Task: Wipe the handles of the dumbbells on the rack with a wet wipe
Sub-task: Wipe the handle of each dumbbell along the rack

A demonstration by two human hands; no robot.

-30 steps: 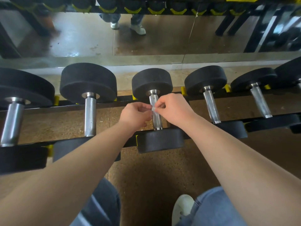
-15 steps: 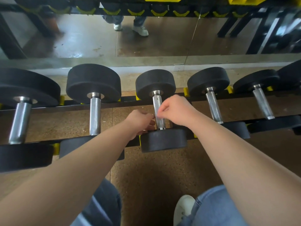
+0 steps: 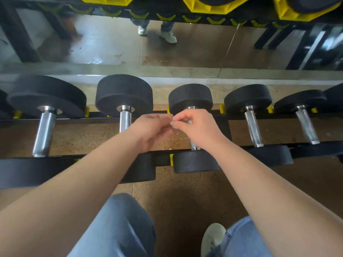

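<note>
Over the rack [image 3: 161, 158]: both hands meet in front of the middle dumbbell [image 3: 190, 98], hiding most of its handle [image 3: 194, 146] (only the lower end shows).
Wet wipe [image 3: 173, 124]: a small white wad between the two hands' fingertips, level with the upper part of the handle.
Right hand [image 3: 197, 127]: grip clamped on the wipe, fingertips pinching it.
Left hand [image 3: 150, 131]: fingertips reach the wipe; they are blurred, so I cannot tell whether its grip holds it.
Neighbouring dumbbells [image 3: 124, 95]: side by side on the rack, chrome handles bare.
</note>
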